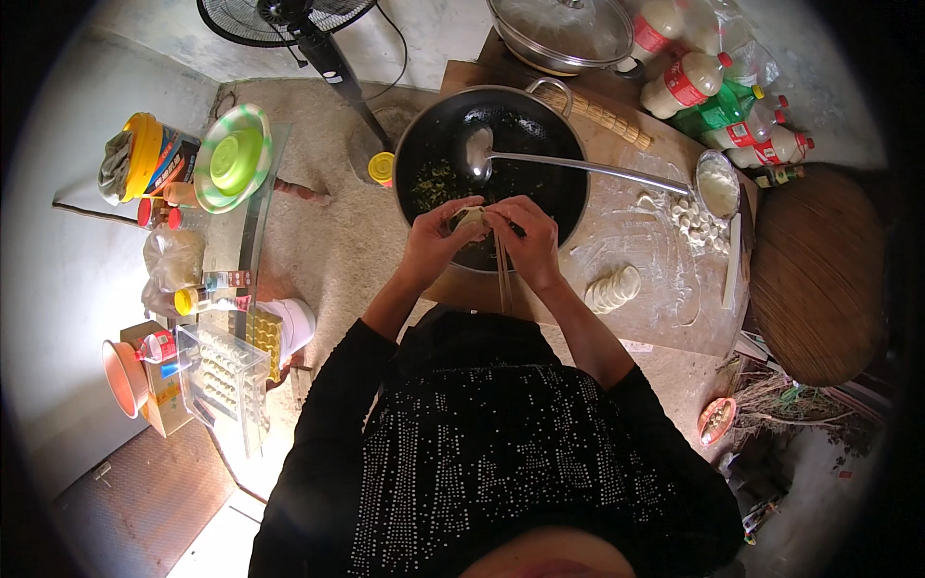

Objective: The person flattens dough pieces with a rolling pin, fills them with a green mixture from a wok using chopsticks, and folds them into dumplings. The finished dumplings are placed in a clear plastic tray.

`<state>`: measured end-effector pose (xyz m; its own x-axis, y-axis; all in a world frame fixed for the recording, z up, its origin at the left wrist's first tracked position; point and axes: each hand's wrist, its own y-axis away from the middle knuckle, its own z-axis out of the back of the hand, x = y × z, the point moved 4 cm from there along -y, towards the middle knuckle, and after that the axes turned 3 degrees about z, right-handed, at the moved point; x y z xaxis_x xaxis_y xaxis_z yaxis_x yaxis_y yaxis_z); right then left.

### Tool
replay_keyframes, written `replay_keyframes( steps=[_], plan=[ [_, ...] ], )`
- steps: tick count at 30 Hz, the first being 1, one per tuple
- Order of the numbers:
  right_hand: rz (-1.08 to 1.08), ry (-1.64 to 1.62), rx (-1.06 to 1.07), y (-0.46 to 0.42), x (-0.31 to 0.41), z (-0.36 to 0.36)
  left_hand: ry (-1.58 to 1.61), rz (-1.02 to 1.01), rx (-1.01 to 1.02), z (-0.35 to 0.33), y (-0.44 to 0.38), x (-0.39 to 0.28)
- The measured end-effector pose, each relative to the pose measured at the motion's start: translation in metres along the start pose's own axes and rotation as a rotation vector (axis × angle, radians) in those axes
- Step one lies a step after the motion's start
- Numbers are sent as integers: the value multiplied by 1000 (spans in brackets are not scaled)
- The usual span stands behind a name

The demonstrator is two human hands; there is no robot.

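Note:
My left hand (436, 235) holds a folded dough wrapper (471, 216), apparently a dumpling, above the near side of a black wok (571, 155). The fingers of my right hand (531, 238) meet the wrapper's right edge. A pair of chopsticks (504, 271) is held in that same hand, pointing down toward me. Chopped greenish filling (432, 184) lies inside the wok on the left. A metal ladle (480, 150) rests in the wok, its long handle reaching right over the board. What is inside the wrapper is mostly hidden by my fingers.
On the floured wooden board (600, 217) stand stacked wrappers (613, 289), small dough pieces (697, 225), a flour bowl (717, 182) and a white stick (733, 260). A bamboo brush (600, 115) lies behind. Bottles (683, 87), a lidded pan (564, 32) and a fan (318, 50) stand beyond.

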<state>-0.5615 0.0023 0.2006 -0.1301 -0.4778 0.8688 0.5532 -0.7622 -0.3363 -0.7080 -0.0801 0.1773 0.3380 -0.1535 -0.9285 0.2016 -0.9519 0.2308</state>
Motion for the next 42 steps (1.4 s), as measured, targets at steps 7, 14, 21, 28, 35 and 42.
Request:
replay_keyframes(
  steps=[7,14,21,28,35,42],
  plan=[
    [97,30,-45,1,0,0,16,28,-8,1,-1,3],
    [119,23,31,-7,3,0,-104,-18,6,0,-2,-1],
    [98,-85,-16,-12,-5,4,-46,8,-18,6,-1,1],
    [190,479,203,-6,-59,10,-152,-16,-25,15,-2,-5],
    [-27,-23,154,-21,-5,13,-220,-35,-69,20,0,-2],
    [261,32,366,-32,15,-5,-453,-91,-60,16,0,-12]
  ],
)
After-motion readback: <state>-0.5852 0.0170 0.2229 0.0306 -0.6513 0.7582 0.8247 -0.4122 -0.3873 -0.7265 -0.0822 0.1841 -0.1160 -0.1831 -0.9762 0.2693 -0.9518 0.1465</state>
